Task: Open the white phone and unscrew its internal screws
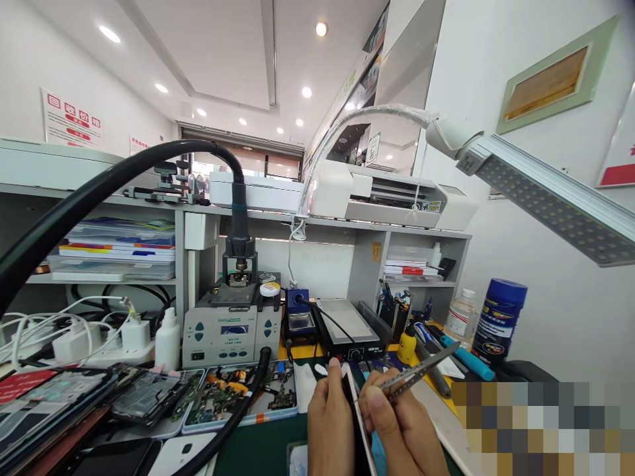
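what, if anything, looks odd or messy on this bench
Mildly odd: white cables tangle around the chargers at left, and circuit boards lie jumbled in the tray rather than sorted. No spill shows.

1 head-worn camera is looking from behind and above the fingers [335, 378], at close range. It is facing forward past them, taking in the shelf unit [366, 266] beyond and the ceiling [228, 56] high above them.
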`<state>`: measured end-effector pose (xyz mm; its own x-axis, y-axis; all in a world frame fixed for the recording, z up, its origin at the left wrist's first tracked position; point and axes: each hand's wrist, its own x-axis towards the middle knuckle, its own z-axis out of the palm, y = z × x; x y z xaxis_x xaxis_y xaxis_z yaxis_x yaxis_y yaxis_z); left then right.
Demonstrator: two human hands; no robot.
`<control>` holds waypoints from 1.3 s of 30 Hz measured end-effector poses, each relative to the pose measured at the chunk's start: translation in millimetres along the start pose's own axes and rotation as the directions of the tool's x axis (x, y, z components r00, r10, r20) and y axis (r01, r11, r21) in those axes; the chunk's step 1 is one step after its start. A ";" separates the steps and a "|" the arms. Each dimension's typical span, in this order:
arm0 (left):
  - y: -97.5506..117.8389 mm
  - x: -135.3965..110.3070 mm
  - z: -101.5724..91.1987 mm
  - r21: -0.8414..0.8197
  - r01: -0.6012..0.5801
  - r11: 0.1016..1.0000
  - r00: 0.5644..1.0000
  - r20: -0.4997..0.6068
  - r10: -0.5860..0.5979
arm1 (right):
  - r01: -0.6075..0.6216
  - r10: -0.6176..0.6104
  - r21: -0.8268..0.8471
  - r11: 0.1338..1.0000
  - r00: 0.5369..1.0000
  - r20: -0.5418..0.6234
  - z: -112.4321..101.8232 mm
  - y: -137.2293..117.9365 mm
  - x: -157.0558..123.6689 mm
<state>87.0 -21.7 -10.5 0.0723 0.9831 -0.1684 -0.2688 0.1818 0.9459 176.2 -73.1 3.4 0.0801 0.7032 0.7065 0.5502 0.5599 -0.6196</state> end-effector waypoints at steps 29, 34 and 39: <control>7.8 -6.8 3.0 0.035 -0.010 0.999 0.999 -0.051 0.012 | 0.015 -0.016 -0.024 1.000 0.999 -0.036 -2.1 -3.3 1.0; 6.6 -6.2 2.2 0.031 -0.031 0.999 0.998 -0.051 0.033 | -0.005 0.004 -0.018 1.000 0.999 -0.040 -1.5 -0.6 -0.7; 4.9 -5.5 0.6 0.051 -0.029 0.998 0.998 -0.046 0.032 | -0.011 0.010 -0.019 1.000 0.998 -0.061 -1.0 0.1 -1.3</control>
<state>85.8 -26.2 -4.9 0.0199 0.9884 -0.1509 -0.2213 0.1515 0.9634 177.0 -74.3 2.7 0.1361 0.6808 0.7197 0.5652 0.5433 -0.6208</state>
